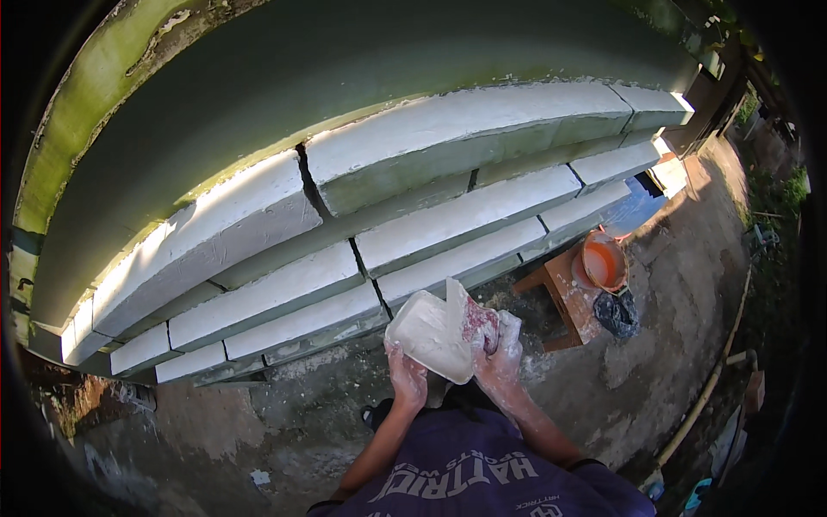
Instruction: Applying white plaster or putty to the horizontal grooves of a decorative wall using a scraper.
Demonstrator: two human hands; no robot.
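Note:
My left hand (405, 376), fingers curled round the near left side, holds up a pale shallow tub (458, 377). White paste (424, 331) fills the tub with a smoothed surface. In my right hand (501, 358), which is caked with white, is a broad scraper (456, 320) with a thin pale blade. The blade stands over the tub's right side, apparently touching the paste. Reddish, paste-smeared material shows behind the blade by my right fingers. Both hands are in front of my chest, near the lowest slabs.
Long white-topped slabs (469, 211) with dark gaps rise in tiers against a green wall (345, 77). To the right, a wooden stool (564, 293) bears an orange bucket (606, 261) and a black plastic bag (615, 313). A long pole (702, 401) lies along the concrete's right edge.

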